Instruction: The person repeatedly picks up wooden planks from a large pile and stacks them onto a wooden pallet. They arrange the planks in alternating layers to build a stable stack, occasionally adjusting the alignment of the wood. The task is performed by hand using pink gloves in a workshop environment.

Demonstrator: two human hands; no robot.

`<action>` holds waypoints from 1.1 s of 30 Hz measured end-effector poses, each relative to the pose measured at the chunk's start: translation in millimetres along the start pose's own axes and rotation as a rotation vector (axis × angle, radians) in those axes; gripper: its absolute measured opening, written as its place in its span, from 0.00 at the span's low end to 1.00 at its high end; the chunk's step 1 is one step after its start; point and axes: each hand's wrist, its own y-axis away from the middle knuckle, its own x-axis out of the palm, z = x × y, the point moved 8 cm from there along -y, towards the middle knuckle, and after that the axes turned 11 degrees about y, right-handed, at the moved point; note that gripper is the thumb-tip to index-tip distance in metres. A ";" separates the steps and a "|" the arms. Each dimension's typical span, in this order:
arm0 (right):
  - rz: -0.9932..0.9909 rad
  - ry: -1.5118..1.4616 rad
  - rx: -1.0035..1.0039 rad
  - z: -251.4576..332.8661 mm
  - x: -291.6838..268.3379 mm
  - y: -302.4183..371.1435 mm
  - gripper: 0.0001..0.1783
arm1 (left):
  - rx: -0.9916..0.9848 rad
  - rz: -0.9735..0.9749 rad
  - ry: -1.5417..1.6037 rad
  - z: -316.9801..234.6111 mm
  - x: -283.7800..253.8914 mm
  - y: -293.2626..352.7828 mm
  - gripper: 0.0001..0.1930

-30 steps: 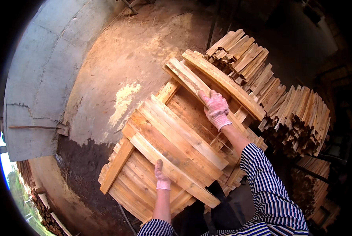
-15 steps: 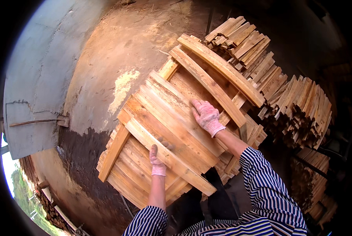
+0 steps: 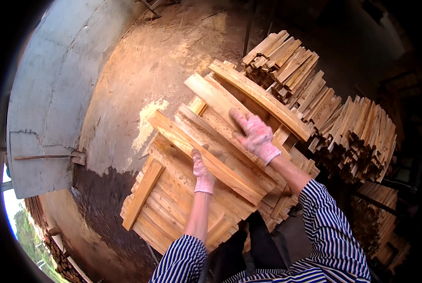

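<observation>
My left hand, in a pink-and-white work glove, is closed around a long, narrow wooden strip, its thumb lying across the top. The strip slants over a layer of pale boards. Farther right, my right hand, in a matching glove, grips a wide wooden plank. Its thumb and forefinger spread across the plank's near side; the other fingertips are hidden. The plank's far end sticks out beyond the boards under it. A short crosspiece lies across the boards at the left.
One long curved board rests along the pile's far right side. Behind it stand stacks of cut wooden strips. A concrete wall or slab rises at the left, and sawdust lies on the floor beyond the pile.
The strip in my left hand has shifted up and away over the boards, off the crosspiece. The plank under my right hand has come leftward and tilted. My view has shifted slightly.
</observation>
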 end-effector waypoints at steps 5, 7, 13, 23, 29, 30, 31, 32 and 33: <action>0.041 0.136 0.107 -41.5 40.0 -56.3 0.42 | 0.011 -0.095 0.044 1.2 -21.6 -19.1 0.36; 0.073 0.087 0.135 -36.3 46.9 -59.3 0.42 | 0.010 -0.110 0.011 2.1 -24.9 -19.0 0.36; -0.096 0.051 0.139 -33.0 41.7 -78.6 0.38 | -0.014 -0.088 -0.056 2.9 -18.1 -20.9 0.38; -0.083 0.225 0.039 -30.1 41.9 -89.2 0.29 | -0.007 -0.096 -0.020 -4.3 -34.2 -25.7 0.37; -0.181 -0.036 0.383 -145.6 38.3 -128.3 0.36 | 0.094 -0.206 -0.081 -13.9 -68.3 -29.8 0.33; -0.284 -0.007 0.365 -159.2 40.6 -120.3 0.38 | 0.057 -0.164 -0.084 0.2 -50.2 -31.7 0.33; -0.015 -0.014 0.435 -140.9 55.5 -108.5 0.37 | 0.033 -0.156 -0.097 4.4 -39.4 -24.5 0.33; 0.012 0.032 0.443 -143.8 69.0 -95.3 0.32 | 0.008 -0.106 -0.107 10.6 -15.2 -24.0 0.33; 0.105 0.030 0.400 -110.6 85.2 -86.3 0.30 | -0.002 -0.106 -0.088 7.0 -23.3 -26.4 0.32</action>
